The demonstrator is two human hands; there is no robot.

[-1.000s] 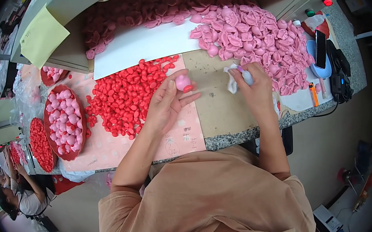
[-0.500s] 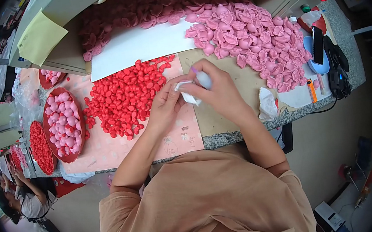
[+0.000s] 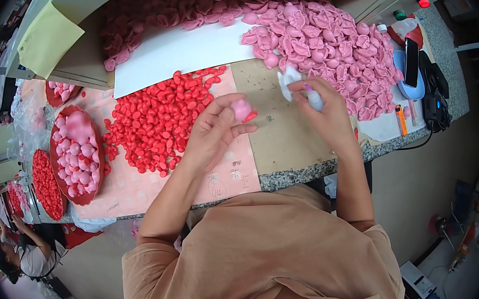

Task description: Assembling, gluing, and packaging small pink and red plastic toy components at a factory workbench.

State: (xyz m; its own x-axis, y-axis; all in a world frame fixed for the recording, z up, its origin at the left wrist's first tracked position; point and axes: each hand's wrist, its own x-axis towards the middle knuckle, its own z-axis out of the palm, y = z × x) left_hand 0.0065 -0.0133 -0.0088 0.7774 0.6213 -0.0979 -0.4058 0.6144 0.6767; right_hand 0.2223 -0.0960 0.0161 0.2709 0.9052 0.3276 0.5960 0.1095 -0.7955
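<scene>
Pinched in the fingers of my left hand (image 3: 211, 130) is a small pink ball-shaped piece (image 3: 241, 109) with a red bean-shaped piece (image 3: 250, 116) at its lower right side. My right hand (image 3: 329, 118), apart from it to the right, holds a small squeeze bottle (image 3: 315, 100) with a purple tip. A crumpled white tissue (image 3: 288, 81) sticks out from the same fingers. Left of my left hand lies a heap of loose red pieces (image 3: 157, 120) on pink paper. Beyond my right hand spreads a large pile of pink petal-like shells (image 3: 321, 39).
At left stand a red oval tray (image 3: 99, 158) of pink balls, with a blurred larger pink patch over them, and a tray of red pieces (image 3: 47, 184). A phone (image 3: 411, 61), a blue dish (image 3: 399, 65) and an orange cutter (image 3: 402, 121) lie right. Another person (image 3: 34, 255) sits far left.
My hands have moved apart: the right went right with the bottle and tissue. The pink ball with its red piece now shows in my left hand. A blurred pink patch appears over the left tray.
</scene>
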